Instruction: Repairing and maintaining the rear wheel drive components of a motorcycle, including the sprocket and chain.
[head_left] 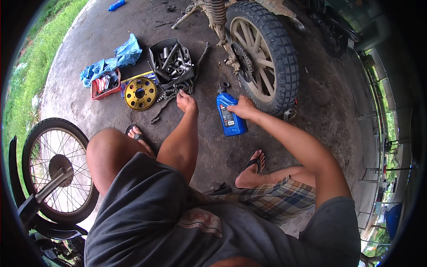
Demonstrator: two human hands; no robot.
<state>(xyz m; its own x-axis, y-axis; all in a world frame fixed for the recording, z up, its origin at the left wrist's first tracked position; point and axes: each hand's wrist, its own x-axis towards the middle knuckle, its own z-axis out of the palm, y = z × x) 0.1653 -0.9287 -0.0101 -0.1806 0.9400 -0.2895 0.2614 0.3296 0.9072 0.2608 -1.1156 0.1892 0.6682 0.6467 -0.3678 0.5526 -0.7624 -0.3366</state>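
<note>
My right hand grips a blue oil bottle by its side, with the bottle's neck pointing away from me. My left hand is closed in a pinch beside the drive chain; what its fingers hold, if anything, I cannot make out. The chain lies loosely on the ground, just beyond and left of that hand. A black tray full of sockets and metal tools is right behind it. To the left, a gold sprocket leans on a blue-and-yellow box.
A motorcycle's rear wheel with a knobby tyre stands beyond the bottle. A red basket and a blue plastic bag lie at the far left. A spoked wheel stands at my near left. Far off lies a blue bottle.
</note>
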